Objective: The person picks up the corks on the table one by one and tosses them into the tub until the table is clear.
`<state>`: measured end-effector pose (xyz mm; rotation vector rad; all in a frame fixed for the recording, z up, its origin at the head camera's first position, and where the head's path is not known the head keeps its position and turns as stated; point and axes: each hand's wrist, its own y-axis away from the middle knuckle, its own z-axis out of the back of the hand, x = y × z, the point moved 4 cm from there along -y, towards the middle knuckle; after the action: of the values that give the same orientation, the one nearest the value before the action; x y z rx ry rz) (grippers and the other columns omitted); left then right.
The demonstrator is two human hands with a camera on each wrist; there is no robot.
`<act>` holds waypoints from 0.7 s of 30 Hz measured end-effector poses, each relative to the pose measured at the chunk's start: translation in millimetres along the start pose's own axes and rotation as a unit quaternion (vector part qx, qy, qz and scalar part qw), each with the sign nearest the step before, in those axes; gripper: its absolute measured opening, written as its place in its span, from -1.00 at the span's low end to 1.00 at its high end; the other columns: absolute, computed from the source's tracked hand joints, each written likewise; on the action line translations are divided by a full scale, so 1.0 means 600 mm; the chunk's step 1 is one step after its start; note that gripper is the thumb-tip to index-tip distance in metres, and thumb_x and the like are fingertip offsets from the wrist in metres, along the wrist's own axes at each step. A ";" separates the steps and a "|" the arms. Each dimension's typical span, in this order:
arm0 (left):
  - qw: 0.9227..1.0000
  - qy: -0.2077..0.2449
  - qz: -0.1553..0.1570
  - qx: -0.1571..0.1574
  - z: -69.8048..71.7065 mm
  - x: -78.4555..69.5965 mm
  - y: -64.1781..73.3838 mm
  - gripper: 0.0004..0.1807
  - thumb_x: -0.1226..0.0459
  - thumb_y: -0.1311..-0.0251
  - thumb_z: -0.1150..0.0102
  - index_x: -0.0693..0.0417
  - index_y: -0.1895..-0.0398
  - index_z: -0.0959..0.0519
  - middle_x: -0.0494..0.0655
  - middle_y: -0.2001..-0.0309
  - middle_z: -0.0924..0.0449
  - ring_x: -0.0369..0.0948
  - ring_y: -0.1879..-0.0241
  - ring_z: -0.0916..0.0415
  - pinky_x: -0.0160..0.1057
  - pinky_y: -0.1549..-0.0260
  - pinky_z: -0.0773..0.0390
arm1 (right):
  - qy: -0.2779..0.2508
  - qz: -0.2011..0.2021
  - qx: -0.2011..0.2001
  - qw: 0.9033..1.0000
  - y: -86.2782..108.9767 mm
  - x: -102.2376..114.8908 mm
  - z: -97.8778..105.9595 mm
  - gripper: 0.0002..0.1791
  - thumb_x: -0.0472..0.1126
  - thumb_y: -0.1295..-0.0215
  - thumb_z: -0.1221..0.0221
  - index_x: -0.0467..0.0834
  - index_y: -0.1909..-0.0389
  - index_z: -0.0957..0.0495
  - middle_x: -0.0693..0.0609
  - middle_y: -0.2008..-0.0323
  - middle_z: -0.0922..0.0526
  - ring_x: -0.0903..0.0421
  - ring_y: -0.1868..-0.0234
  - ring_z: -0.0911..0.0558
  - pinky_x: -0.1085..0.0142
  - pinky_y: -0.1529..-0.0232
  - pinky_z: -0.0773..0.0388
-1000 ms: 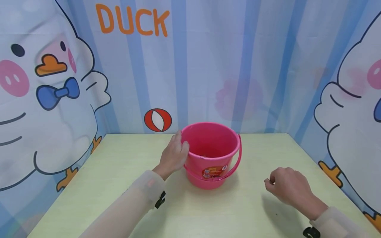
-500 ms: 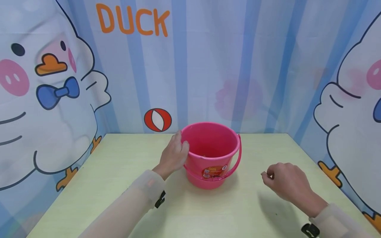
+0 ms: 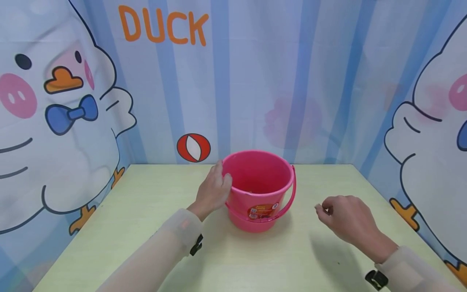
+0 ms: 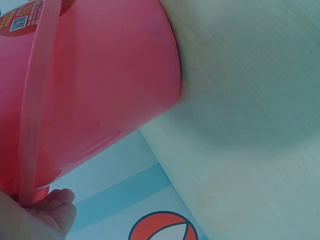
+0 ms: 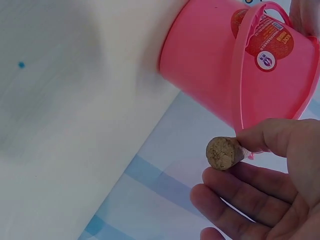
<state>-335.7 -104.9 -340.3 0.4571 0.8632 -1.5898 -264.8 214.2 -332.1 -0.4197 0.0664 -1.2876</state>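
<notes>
A pink plastic bucket [image 3: 255,215] stands upright on the table, its handle [image 3: 292,198] hanging down across the front. On the bucket's left side near the rim, my left hand [image 3: 213,188] grips it; part of that hand also shows at the lower corner of the left wrist view. To the right of the bucket and apart from it, my right hand [image 3: 350,221] is raised over the table. Between its thumb and fingers it pinches a cork [image 5: 221,153], seen end-on in the right wrist view. The bucket's bottom inside is mostly hidden by its front wall.
The pale yellow table [image 3: 277,263] meets a blue striped curtain [image 3: 251,81] behind the bucket. Printed ducks flank both sides, and a red and white ball [image 3: 193,147] is printed on the curtain. A tiny dark speck [image 3: 338,263] lies below my right hand.
My right hand has shifted a little left and away from me, closer to the bucket. The left hand and bucket stay in place.
</notes>
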 end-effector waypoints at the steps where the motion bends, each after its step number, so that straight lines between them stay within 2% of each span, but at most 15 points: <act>1: 1.000 0.000 0.000 0.000 0.000 0.000 0.000 -0.23 0.06 -0.46 0.04 -0.02 -0.65 0.01 -0.05 -0.45 -0.27 -0.03 -0.33 -0.36 0.02 -0.02 -0.68 | 0.000 0.000 -0.002 1.000 -0.001 0.001 0.001 -0.76 -0.11 -0.34 -0.30 -0.08 0.52 -0.73 0.21 0.74 -0.49 0.20 0.69 -0.39 0.28 0.61 -0.36; 6: 1.000 0.000 -0.001 0.000 0.000 0.001 0.000 -0.22 0.06 -0.46 0.04 -0.01 -0.65 0.02 -0.04 -0.46 -0.27 -0.03 -0.34 -0.36 0.02 -0.01 -0.68 | 0.003 0.008 -0.018 1.000 -0.007 0.007 0.006 -0.77 -0.11 -0.33 -0.31 -0.08 0.51 -0.74 0.20 0.72 -0.52 0.21 0.69 -0.39 0.29 0.61 -0.38; 13: 1.000 0.001 -0.005 -0.001 0.000 -0.001 0.000 -0.25 0.08 -0.46 0.04 -0.02 -0.64 -0.01 -0.05 -0.43 -0.29 -0.04 -0.32 -0.38 0.01 -0.01 -0.68 | 0.009 0.035 -0.050 0.998 -0.014 0.016 0.018 -0.81 -0.10 -0.31 -0.33 -0.09 0.45 -0.76 0.14 0.58 -0.67 0.25 0.65 -0.45 0.31 0.61 -0.43; 21: 1.000 -0.002 -0.004 0.003 0.002 -0.004 0.003 -0.24 0.07 -0.48 0.06 0.01 -0.65 0.02 -0.01 -0.47 -0.26 -0.02 -0.35 -0.35 0.03 -0.06 -0.66 | 0.005 0.052 -0.068 0.996 -0.021 0.028 0.028 -0.82 -0.10 -0.32 -0.34 -0.09 0.42 -0.77 0.12 0.54 -0.71 0.22 0.61 -0.51 0.30 0.59 -0.47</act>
<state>-333.0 -104.2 -338.1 0.4539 0.8586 -1.6005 -266.8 200.1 -309.1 -0.5203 0.1839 -1.1859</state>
